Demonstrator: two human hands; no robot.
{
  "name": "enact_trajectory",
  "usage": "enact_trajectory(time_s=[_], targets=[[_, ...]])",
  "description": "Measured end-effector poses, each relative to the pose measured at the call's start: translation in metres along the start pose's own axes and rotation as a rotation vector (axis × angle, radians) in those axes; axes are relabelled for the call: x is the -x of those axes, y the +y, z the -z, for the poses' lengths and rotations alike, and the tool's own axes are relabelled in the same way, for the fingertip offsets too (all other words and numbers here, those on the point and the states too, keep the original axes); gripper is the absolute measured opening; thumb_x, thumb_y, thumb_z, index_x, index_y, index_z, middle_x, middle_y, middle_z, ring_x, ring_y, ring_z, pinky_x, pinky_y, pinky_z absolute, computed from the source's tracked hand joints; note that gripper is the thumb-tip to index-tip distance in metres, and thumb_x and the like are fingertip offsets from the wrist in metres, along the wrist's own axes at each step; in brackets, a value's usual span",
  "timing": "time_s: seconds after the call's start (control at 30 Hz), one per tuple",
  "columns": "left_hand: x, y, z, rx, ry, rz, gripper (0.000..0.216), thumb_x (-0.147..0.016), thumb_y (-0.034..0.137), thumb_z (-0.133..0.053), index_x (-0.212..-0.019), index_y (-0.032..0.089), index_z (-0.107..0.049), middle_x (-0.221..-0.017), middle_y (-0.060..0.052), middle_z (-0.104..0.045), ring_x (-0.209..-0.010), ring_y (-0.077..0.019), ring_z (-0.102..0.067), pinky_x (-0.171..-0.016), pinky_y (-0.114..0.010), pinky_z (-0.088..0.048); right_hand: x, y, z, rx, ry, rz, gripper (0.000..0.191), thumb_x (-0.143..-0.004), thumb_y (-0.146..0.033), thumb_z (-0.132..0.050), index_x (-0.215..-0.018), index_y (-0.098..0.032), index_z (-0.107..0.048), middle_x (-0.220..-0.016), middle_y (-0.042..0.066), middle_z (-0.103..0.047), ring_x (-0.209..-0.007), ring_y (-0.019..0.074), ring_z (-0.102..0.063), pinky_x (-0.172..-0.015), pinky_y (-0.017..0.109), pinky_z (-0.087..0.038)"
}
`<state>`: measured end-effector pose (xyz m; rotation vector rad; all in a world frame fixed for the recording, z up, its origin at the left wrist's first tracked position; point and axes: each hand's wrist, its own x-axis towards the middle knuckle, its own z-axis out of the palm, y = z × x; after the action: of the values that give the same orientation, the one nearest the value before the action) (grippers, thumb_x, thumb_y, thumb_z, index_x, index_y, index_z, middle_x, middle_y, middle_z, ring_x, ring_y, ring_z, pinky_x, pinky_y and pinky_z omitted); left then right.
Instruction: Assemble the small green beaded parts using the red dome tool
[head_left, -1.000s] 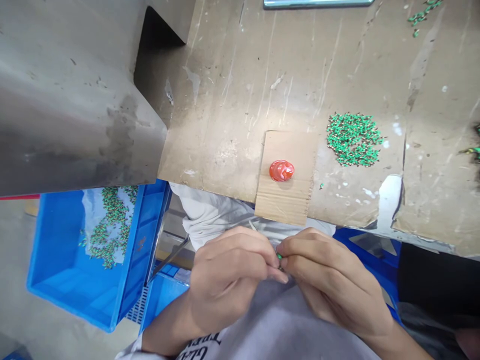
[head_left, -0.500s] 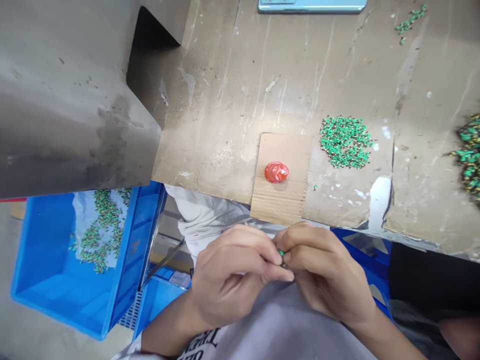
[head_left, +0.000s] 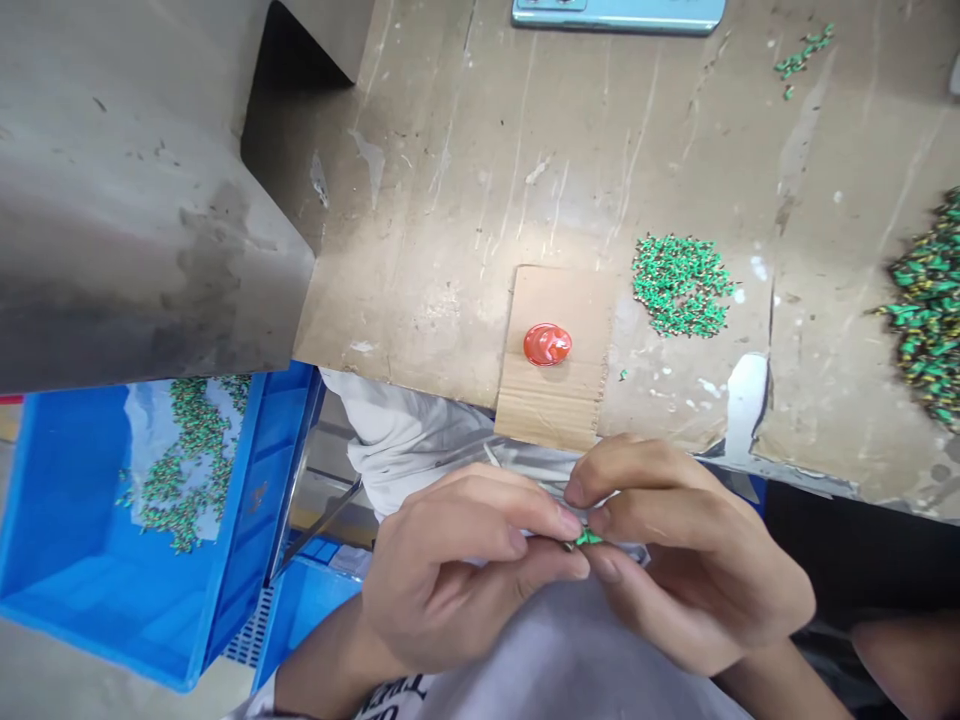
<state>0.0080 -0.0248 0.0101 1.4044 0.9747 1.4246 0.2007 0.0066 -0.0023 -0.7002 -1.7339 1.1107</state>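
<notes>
Close to my chest, below the table's front edge, my left hand [head_left: 472, 565] and my right hand [head_left: 690, 545] meet fingertip to fingertip. Between them is a small green piece [head_left: 589, 537] with a darker end. Thumb and fingers of both hands pinch it, and its exact kind is too small to make out. Beyond the hands, a red oval dish [head_left: 547, 344] with glossy red contents rests on a cardboard piece [head_left: 555, 405]. To its right lies a pile of similar small green pieces [head_left: 679, 285], with a single one [head_left: 622, 375] apart from it.
A larger heap of green and yellowish pieces [head_left: 930, 310] sits at the right. A phone [head_left: 619, 14] lies at the table's far side. Left stands a metal housing [head_left: 150, 200], above a blue bin [head_left: 67, 520] holding more pieces. Several stray pieces [head_left: 804, 52] lie far right.
My right hand has opened out a little and shifted right, its fingers less curled. More of the green piece shows between the fingertips. The view has moved slightly to the right.
</notes>
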Motion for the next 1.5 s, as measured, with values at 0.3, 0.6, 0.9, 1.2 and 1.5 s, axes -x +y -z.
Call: enact_trajectory(time_s=[0.3,0.6,0.9,1.2,1.5], targets=[[0.003,-0.006,-0.003,0.033,0.084,-0.033,0.035,-0.085,-0.001,-0.089,-0.106,0.016,-0.066,-0.107,-0.003,-0.088,-0.089,-0.0164,-0.085,-0.087,-0.025,-0.073,-0.001,-0.009,-0.002,0.081,-0.026,-0.082,0.027,-0.089,0.001,-0.063,-0.107,-0.018,-0.066,-0.098,0.006,-0.078,-0.085,0.0176,-0.078,-0.074,0.03,-0.065],[0.004,-0.009,-0.006,0.058,0.151,-0.017,0.036,-0.081,0.0,-0.093,-0.101,0.015,-0.066,-0.1,-0.002,-0.087,-0.083,-0.0154,-0.085,-0.083,-0.025,-0.073,-0.007,-0.012,0.002,0.21,-0.091,-0.08,0.017,-0.092,-0.001,-0.063,-0.099,-0.017,-0.066,-0.094,0.004,-0.076,-0.085,0.0133,-0.076,-0.078,0.025,-0.062],[0.004,-0.012,-0.001,0.092,0.086,-0.01,0.031,-0.085,-0.002,-0.088,-0.101,0.015,-0.067,-0.103,-0.003,-0.088,-0.089,-0.0169,-0.085,-0.084,-0.026,-0.072,-0.006,-0.014,-0.002,0.237,-0.07,-0.113,0.018,-0.093,-0.003,-0.062,-0.096,-0.021,-0.063,-0.09,0.003,-0.077,-0.078,0.0139,-0.077,-0.071,0.025,-0.062],[0.0,-0.019,-0.001,0.093,0.079,0.007,0.029,-0.09,0.003,-0.085,-0.107,0.016,-0.066,-0.088,-0.002,-0.082,-0.079,-0.0151,-0.08,-0.075,-0.025,-0.069,-0.008,-0.011,-0.002,0.201,-0.071,-0.113,0.018,-0.095,-0.005,-0.06,-0.096,-0.023,-0.063,-0.09,0.003,-0.077,-0.077,0.0143,-0.075,-0.069,0.025,-0.064],[0.011,-0.018,0.011,-0.105,0.008,-0.053,0.032,-0.09,-0.006,-0.074,-0.082,0.021,-0.058,-0.088,-0.002,-0.084,-0.074,-0.0181,-0.081,-0.067,-0.03,-0.068,0.0,-0.009,-0.005,0.223,-0.106,-0.074,0.019,-0.101,-0.003,-0.059,-0.106,-0.021,-0.065,-0.101,0.004,-0.079,-0.085,0.0136,-0.078,-0.076,0.022,-0.065]])
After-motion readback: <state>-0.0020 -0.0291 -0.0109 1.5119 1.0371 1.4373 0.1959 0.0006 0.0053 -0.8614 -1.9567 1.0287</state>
